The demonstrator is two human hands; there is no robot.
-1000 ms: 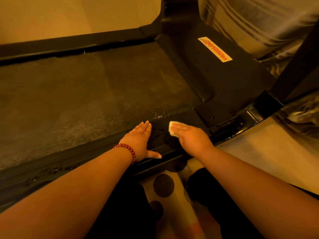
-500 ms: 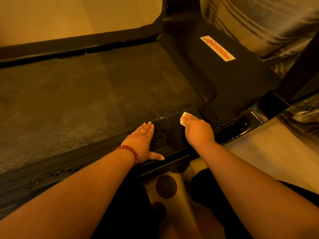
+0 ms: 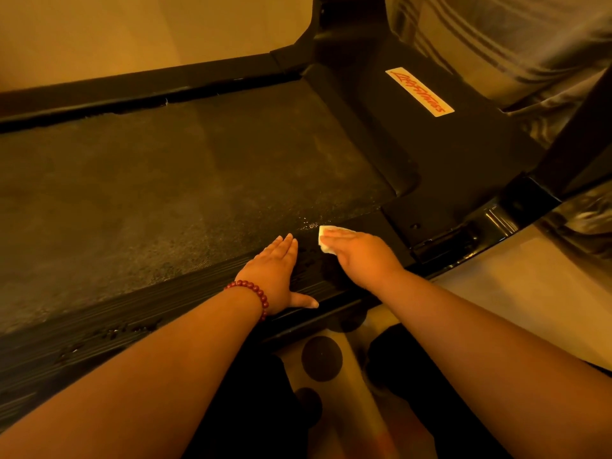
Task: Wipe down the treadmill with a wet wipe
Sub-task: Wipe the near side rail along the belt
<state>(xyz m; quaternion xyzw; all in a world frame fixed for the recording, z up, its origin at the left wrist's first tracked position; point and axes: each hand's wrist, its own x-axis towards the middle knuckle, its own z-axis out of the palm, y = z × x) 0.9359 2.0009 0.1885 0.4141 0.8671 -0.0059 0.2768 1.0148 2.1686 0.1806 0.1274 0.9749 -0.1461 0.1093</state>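
Note:
The treadmill's dark running belt fills the left and middle, with a ribbed black side rail along its near edge. My right hand lies flat on a small folded white wet wipe, pressing it onto the rail near the motor cover; only the wipe's left edge shows past my fingers. My left hand, with a red bead bracelet at the wrist, rests flat on the rail just left of it, fingers straight, thumb spread.
The black motor cover with a yellow logo sticker lies at the right. A black upright post rises at the far right beside striped fabric. Wet droplets shine on the rail. A spotted mat and my dark-clad knees are below.
My right hand slid the wipe right toward the motor cover, then back left along the rail toward my left hand. The left hand has stayed in place.

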